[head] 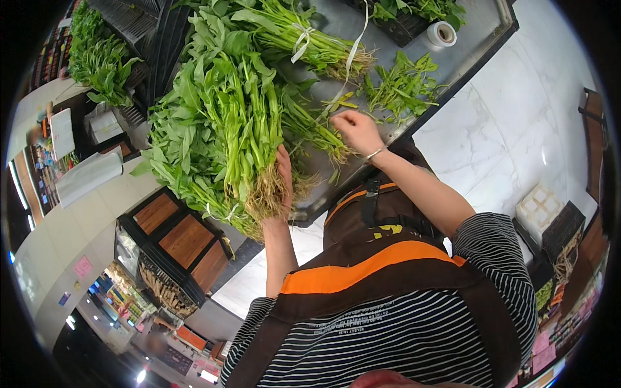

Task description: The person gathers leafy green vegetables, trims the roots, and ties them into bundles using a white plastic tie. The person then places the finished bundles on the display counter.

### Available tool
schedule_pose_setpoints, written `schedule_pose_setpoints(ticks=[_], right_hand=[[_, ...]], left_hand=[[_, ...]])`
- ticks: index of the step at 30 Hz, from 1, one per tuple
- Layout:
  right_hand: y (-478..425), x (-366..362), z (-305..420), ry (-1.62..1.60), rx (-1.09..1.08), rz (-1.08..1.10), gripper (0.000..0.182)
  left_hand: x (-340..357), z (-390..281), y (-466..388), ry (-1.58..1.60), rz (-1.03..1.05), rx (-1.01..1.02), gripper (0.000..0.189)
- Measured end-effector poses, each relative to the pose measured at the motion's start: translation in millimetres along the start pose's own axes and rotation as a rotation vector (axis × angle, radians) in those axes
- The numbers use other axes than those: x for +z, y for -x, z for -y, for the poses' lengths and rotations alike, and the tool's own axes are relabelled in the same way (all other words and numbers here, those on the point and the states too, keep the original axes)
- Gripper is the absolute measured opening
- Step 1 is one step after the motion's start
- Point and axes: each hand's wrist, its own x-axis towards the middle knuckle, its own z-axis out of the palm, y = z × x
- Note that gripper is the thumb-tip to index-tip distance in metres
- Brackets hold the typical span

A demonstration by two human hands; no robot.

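My left hand (285, 182) grips a bunch of leafy greens (247, 131) near its roots, with the fingers partly hidden behind the stems. The bunch leans on a pile of similar greens (179, 131), where one bundle is tied with white tape. My right hand (358, 132) hovers over the metal table (330, 92), its fingers curled. Whether anything is pinched in it cannot be made out. Beside its fingertips runs a loose white tape strip (350, 60). A few loose stems (315, 128) with roots lie just left of this hand.
A bundle tied with a white bow (303, 41) lies farther back. Loose trimmed leaves (402, 87) sit near the table's raised edge (451, 77). Behind them are a tape roll (442, 34) and a dark crate (405, 24) of greens. A wood-panelled stand (179, 237) is at lower left.
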Motion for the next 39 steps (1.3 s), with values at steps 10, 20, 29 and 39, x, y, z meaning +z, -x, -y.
schedule_pose_setpoints(ticks=[10,20,29,39], right_hand=[[-27.5,37.2,14.5,0.971,-0.575,0.127,0.078],[-41.2,34.5,-26.3,0.628,-0.588,0.006,0.034],[-55.2,20.2,-30.2,0.715,-0.581,0.089,0.021],[-30.6,-27.6,-12.1,0.156,-0.144,0.389,0.019]], left_hand=[[10.4,-2.4,1.8,-0.050,0.009,0.001,0.059],[14.5,-6.1,1.4,-0.300,0.019,0.218,0.057],[22.7,6.7,5.4,-0.358,0.105,0.300,0.059],[17.6,-0.6,8.7,-0.267,0.136,0.215,0.058]])
